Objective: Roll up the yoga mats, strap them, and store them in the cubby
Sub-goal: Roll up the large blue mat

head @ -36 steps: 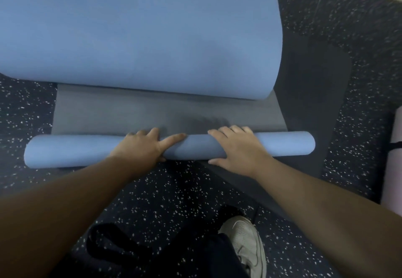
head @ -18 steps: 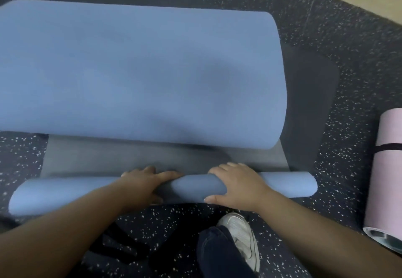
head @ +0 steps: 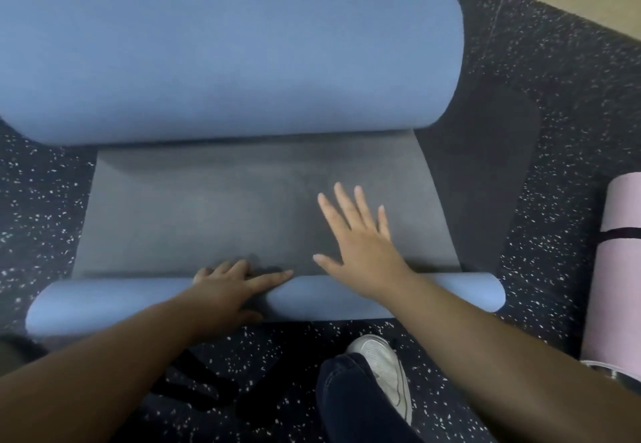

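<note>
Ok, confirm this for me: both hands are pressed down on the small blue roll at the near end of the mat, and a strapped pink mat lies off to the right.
Not quite. Only the left hand is pressed on the small blue roll. The right hand is lifted, fingers spread, over the flat grey inner face of the mat, as the head view shows. The strapped pink mat does lie off to the right.

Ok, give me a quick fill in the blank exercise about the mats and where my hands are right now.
1. The left hand rests on the small blue ____ at the mat's near end.
2. The right hand is spread flat with its fingers over the mat's ____ inner side.
3. The pink mat on the right has a dark ____ around it.

Missing words: roll; grey; strap
</note>
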A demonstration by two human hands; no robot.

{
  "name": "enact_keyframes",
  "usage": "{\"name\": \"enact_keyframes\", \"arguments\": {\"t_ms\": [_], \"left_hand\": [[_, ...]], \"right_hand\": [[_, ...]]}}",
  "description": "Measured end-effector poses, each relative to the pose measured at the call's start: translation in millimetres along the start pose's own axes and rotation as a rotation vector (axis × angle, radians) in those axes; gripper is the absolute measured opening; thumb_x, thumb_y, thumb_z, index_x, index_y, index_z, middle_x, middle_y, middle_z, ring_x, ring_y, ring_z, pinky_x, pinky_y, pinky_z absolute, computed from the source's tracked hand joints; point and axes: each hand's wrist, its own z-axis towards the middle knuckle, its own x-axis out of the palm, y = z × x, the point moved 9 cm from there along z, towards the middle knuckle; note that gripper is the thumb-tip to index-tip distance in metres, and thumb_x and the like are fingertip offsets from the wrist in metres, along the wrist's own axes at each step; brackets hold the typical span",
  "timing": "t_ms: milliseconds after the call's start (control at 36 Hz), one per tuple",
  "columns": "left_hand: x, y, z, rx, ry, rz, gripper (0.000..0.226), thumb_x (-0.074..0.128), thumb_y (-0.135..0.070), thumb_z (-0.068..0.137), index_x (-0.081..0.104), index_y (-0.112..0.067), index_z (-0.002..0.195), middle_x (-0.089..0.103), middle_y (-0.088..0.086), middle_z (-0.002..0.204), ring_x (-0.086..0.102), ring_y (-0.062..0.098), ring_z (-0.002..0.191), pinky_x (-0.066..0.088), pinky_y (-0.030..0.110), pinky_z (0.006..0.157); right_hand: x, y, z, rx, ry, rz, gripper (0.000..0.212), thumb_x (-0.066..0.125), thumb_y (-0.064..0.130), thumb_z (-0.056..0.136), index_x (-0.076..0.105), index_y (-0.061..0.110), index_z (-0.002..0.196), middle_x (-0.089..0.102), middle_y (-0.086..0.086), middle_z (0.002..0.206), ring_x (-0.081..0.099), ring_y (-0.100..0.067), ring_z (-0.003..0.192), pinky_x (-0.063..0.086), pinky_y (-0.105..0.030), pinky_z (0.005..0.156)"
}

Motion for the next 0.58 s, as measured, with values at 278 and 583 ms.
{"name": "enact_keyframes", "arguments": {"t_ms": [278,583], "left_hand": [[-10,16,7,-0.048,-0.115,-0.055,0.073,0.049,-0.051,0.093,-0.01,-0.066,0.133,0.035,-0.008,0.128,0.032,0.014,0.123,0.026,0.034,0.103],[-35,25,10,-0.159,-0.361,0.0,0.038,0.041,-0.048,0.096,0.044,-0.041,0.133,0.054,-0.001,0.124,0.046,0.023,0.117,0.039,0.044,0.092]], "right_hand": [[38,-7,-24,-0.129,0.136,0.023,0.092,0.052,0.065,0.087,0.003,0.028,0.155,-0.005,0.014,0.162,-0.013,-0.01,0.148,-0.007,-0.043,0.12],[31,-19,-8,0.07,-0.007,0.008,0.067,0.054,0.058,0.087,0.039,0.021,0.141,0.033,0.001,0.145,0.024,-0.021,0.138,0.007,-0.046,0.119]]}}
